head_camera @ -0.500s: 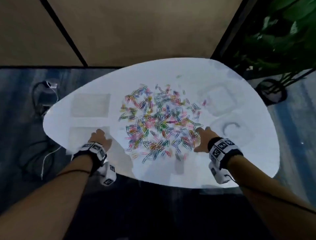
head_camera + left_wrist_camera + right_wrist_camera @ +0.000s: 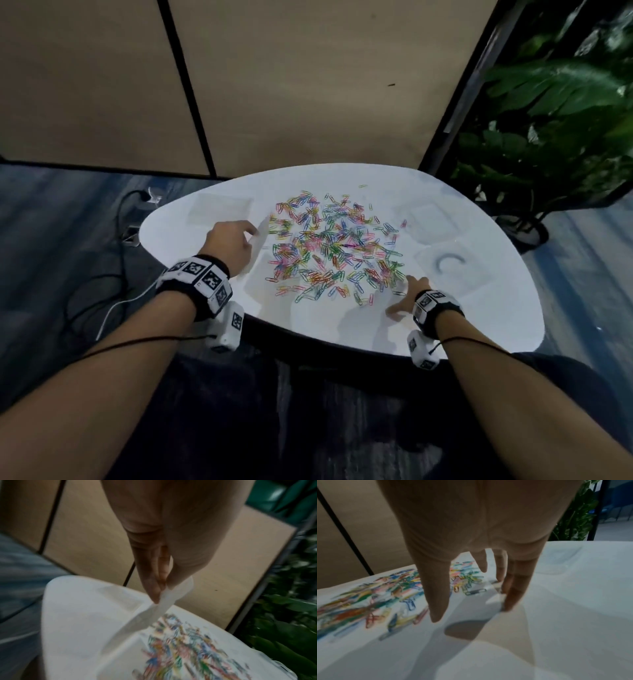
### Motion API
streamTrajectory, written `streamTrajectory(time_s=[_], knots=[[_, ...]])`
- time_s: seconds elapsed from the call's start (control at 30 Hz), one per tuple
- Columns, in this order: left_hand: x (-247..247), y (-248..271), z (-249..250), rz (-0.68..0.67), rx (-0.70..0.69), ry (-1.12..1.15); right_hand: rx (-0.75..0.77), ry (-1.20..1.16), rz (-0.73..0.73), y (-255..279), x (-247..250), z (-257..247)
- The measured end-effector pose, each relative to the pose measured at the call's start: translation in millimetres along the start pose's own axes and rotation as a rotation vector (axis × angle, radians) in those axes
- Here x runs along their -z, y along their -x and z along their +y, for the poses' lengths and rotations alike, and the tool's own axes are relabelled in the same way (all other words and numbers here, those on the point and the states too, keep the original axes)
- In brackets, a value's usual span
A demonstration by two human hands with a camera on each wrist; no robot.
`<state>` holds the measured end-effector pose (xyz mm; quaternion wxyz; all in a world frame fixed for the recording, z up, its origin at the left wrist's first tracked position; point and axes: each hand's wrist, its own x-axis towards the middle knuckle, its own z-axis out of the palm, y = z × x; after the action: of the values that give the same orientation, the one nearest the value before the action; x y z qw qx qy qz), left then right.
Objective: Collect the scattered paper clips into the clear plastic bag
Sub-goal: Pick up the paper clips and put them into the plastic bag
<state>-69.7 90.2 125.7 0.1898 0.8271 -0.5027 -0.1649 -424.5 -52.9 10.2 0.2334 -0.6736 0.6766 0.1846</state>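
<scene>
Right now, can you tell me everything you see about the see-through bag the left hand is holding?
The clear plastic bag looks thin, floppy and milky-clear, with nothing visible inside. The left hand pinches its top edge between thumb and fingertips, lifting it off the white table so it hangs tilted at the left edge of the paper clips. In the left wrist view its edge curls like a ribbon. Whether its lower part touches the table is unclear.

White table (image 2: pixel 445 329), tan wall panels (image 2: pixel 308 85), leafy plant (image 2: pixel 555 113).
</scene>
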Motion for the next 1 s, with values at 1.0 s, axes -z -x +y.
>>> streamTrajectory(time_s=[1.0], knots=[[-77.2, -72.7, 108.5, -0.162, -0.108, 0.161, 0.450, -1.362, -0.156, 8.3, 107.7, -84.5]])
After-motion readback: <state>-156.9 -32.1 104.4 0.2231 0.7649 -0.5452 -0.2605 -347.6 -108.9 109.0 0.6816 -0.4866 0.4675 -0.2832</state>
